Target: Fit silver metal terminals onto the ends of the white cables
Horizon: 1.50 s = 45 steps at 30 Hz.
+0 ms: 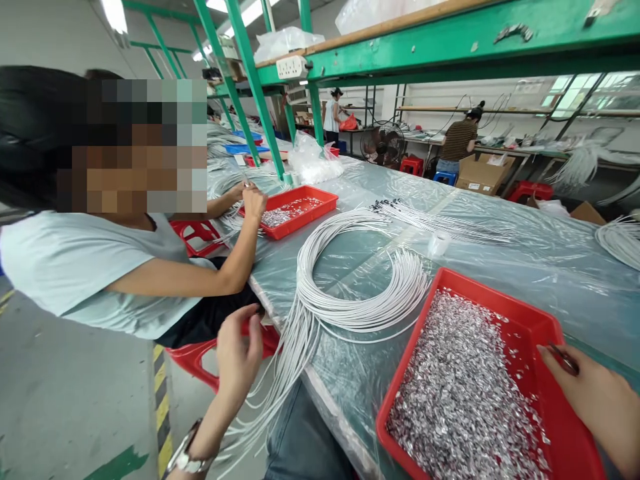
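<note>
My left hand point(239, 350), with a wristwatch on its wrist, is raised beside the table edge. Its fingers are curled, thumb close to forefinger, and a small dark bit shows at the fingertips; I cannot make out what it is. White cables point(300, 333) hang over the table edge just right of this hand, running from a large coil point(360, 310) on the table. My right hand point(595, 400) is closed round a small dark metal tool point(565, 360), mostly hidden by the fingers. It is over the right side of a red tray point(545, 320) holding many small shiny metal pieces point(460, 387).
A co-worker point(125, 267) sits at left, both hands by another red tray point(300, 230). More white cables with dark ends point(440, 223) and a roll of clear tape point(439, 244) lie on the plastic-covered table point(360, 373). A green shelf frame point(400, 57) stands overhead.
</note>
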{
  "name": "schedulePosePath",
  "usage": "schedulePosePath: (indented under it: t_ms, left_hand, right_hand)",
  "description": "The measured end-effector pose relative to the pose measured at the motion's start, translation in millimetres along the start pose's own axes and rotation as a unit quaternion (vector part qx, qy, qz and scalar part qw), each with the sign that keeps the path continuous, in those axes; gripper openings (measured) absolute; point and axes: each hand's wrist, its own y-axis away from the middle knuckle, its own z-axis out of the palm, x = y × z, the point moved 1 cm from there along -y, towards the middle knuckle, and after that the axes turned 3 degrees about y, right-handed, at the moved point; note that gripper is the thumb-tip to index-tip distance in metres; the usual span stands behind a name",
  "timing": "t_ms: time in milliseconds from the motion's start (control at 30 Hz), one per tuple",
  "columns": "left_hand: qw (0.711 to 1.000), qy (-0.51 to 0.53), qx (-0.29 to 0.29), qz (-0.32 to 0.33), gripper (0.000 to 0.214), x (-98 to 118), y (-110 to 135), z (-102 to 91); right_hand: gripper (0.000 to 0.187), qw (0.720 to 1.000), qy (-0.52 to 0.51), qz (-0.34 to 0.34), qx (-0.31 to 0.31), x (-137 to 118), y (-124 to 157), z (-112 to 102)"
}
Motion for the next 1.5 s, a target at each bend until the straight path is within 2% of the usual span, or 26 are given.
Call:
schedulePosePath:
  t_ms: [67, 133, 167, 200, 267, 400, 500, 667, 800, 967, 1067, 1167, 1300, 1433, 1500]
  left_hand:
    - [0.98, 0.034, -0.141, 0.136, 0.022, 47.1, -2.8, 5.3]
    - [0.922, 0.061, -0.283, 0.256, 0.018, 89.0, 1.7, 17.3]
    - [0.891, 0.068, -0.335, 0.299, 0.015, 105.2, 5.4, 25.4]
    - [0.866, 0.068, -0.371, 0.328, 0.012, 117.7, 9.4, 34.9]
    - [0.84, 0.056, -0.409, 0.353, 0.011, 132.0, 16.7, 56.9]
    - [0.842, 0.036, -0.424, 0.331, 0.014, 136.5, 23.2, 98.7]
    - [0.848, 0.056, -0.435, 0.297, 0.019, 136.4, 19.8, 110.6]
    - [0.85, 0.153, -0.452, 0.224, 0.023, 145.8, -5.5, 93.1]
    - [0.822, 0.244, -0.483, 0.175, 0.034, 180.3, -21.3, 80.5]
    - [0.79, 0.332, -0.487, 0.169, 0.039, 239.5, -4.0, 85.1]
    - [0.771, 0.363, -0.493, 0.173, 0.035, 256.8, 16.3, 90.9]
    - [0.759, 0.39, -0.496, 0.162, 0.032, 256.0, 32.7, 97.5]
    - [0.739, 0.429, -0.502, 0.135, 0.029, 244.2, 42.4, 103.5]
    - [0.739, 0.457, -0.48, 0.12, 0.027, 238.7, 39.4, 98.6]
    - [0.726, 0.477, -0.483, 0.105, 0.027, 238.7, 37.2, 94.7]
  right_hand:
    - [0.035, 0.999, 0.022, 0.03, -0.032, -13.9, 3.6, -12.5]
    - [0.039, 0.997, 0.033, 0.038, -0.054, -25.3, 6.0, -21.1]
    - [0.041, 0.997, 0.038, 0.042, -0.06, -29.4, 6.7, -23.4]
    - [0.042, 0.996, 0.043, 0.047, -0.066, -32.4, 7.2, -24.5]
    - [0.042, 0.994, 0.053, 0.061, -0.071, -35.6, 8.0, -24.1]
    - [0.039, 0.993, 0.055, 0.078, -0.073, -37.3, 10.6, -21.7]
    - [0.031, 0.992, 0.049, 0.093, -0.075, -35.9, 12.4, -21.6]
    - [0.022, 0.99, -0.01, 0.113, -0.079, -29.3, 11.0, -19.4]
    - [0.022, 0.987, -0.08, 0.12, -0.063, -29.8, 10.6, -14.8]
    - [0.024, 0.979, -0.156, 0.126, -0.02, -47.6, 14.7, -16.4]
    - [0.026, 0.969, -0.225, 0.102, 0.013, -68.9, 22.5, -27.4]
    - [0.037, 0.948, -0.315, 0.048, 0.012, -96.9, 36.2, -41.6]
    - [0.037, 0.912, -0.406, -0.009, -0.06, -128.7, 58.8, -55.5]
    - [0.031, 0.887, -0.448, -0.039, -0.105, -143.5, 74.8, -63.6]
    - [0.025, 0.876, -0.464, -0.053, -0.118, -147.5, 78.2, -66.7]
